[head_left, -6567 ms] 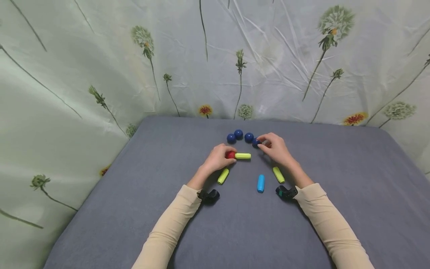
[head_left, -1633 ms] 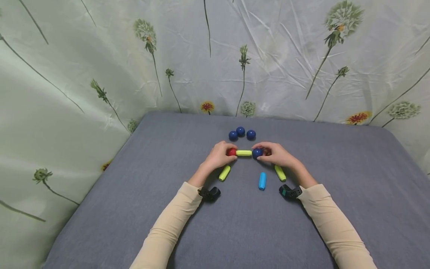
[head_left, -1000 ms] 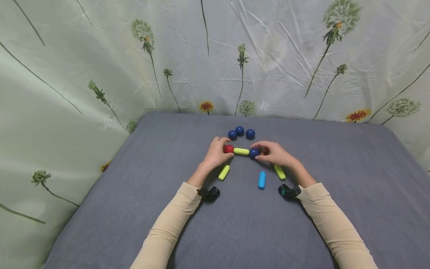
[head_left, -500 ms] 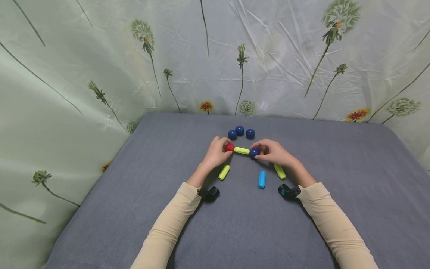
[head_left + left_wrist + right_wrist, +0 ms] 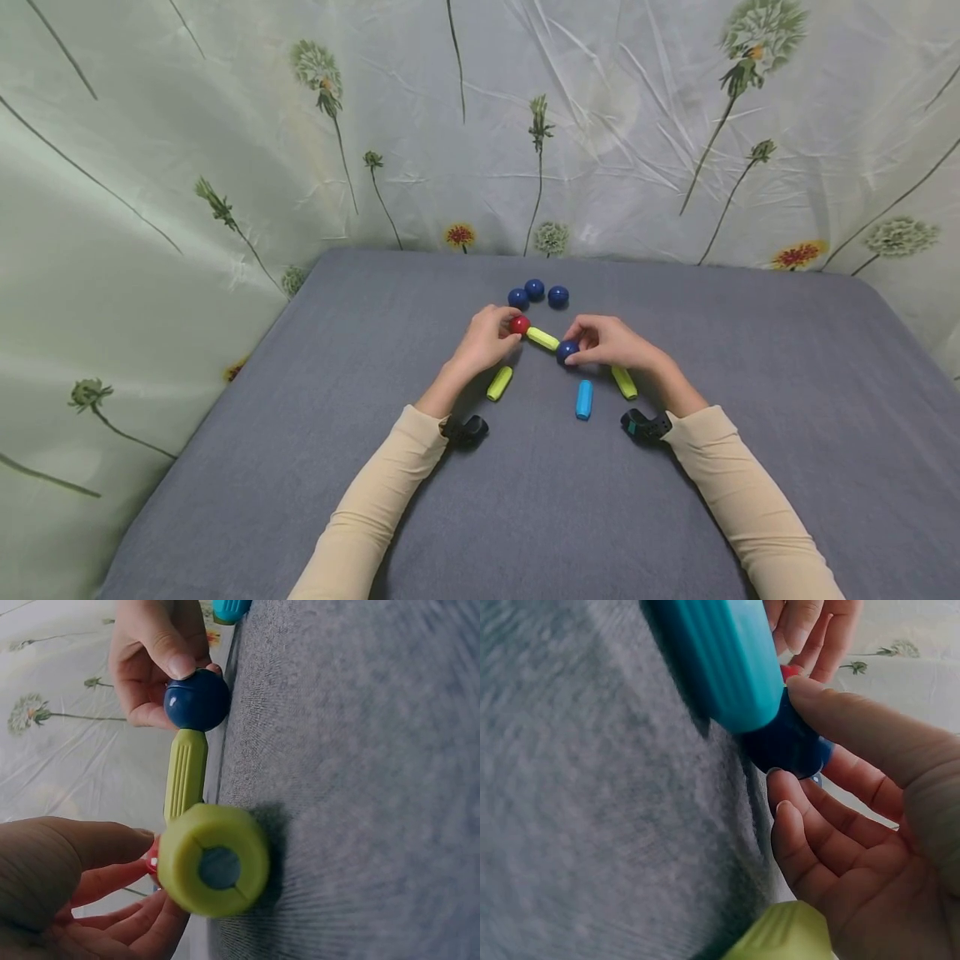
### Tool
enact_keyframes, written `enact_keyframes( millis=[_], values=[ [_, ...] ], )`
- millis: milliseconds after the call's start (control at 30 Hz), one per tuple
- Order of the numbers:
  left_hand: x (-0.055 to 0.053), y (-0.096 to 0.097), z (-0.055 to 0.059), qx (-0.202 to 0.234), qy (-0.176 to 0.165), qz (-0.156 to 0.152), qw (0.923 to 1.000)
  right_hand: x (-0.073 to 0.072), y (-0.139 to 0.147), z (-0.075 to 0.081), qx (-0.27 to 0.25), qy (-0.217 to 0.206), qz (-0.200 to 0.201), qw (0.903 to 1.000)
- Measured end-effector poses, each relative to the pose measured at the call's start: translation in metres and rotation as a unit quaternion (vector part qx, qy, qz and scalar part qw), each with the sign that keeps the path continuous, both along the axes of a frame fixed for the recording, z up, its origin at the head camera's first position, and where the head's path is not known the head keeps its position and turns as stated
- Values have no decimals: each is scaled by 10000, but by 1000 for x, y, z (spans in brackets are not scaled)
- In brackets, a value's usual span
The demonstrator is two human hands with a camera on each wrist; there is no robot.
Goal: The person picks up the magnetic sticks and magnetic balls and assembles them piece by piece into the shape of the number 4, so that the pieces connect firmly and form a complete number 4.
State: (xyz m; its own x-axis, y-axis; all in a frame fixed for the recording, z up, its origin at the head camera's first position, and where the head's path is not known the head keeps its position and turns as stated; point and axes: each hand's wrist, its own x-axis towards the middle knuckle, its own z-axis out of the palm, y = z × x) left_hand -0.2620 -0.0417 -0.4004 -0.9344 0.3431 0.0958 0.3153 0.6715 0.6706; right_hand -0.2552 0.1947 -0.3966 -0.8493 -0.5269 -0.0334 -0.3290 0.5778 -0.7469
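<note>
My left hand (image 5: 485, 340) grips a red ball (image 5: 519, 325) between thumb and fingers. A yellow-green ridged rod (image 5: 543, 338) runs from that ball to a dark blue ball (image 5: 567, 352), slanting down to the right in the head view. My right hand (image 5: 611, 343) pinches this blue ball, thumb on the near side. In the left wrist view the rod (image 5: 186, 772) meets the blue ball (image 5: 196, 700) end on, and a loose yellow rod (image 5: 214, 859) hides most of the red ball. A blue rod (image 5: 720, 660) covers part of the blue ball (image 5: 787, 739) in the right wrist view.
Three dark blue balls (image 5: 534, 289) sit behind the hands on the grey cloth-covered table (image 5: 525, 517). Loose yellow-green rods lie near each wrist, one left (image 5: 499, 383) and one right (image 5: 624, 382). A light blue rod (image 5: 584, 400) lies between them. A floral curtain (image 5: 420, 125) hangs behind.
The right hand took a blue ball from the back group and brought it to the rod's free end. Lately the joined piece has turned, its red end farther back and blue end nearer.
</note>
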Motion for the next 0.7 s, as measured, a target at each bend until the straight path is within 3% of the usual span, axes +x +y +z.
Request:
enact_keyframes(
  millis=[333,700],
  values=[
    [2,4,0,102,-301,-533,9981,4,-5,0,41,-256,-6,9997],
    [5,8,-2,223,-423,-650,9967,6,-13,-2,149,-201,107,9996]
  ],
)
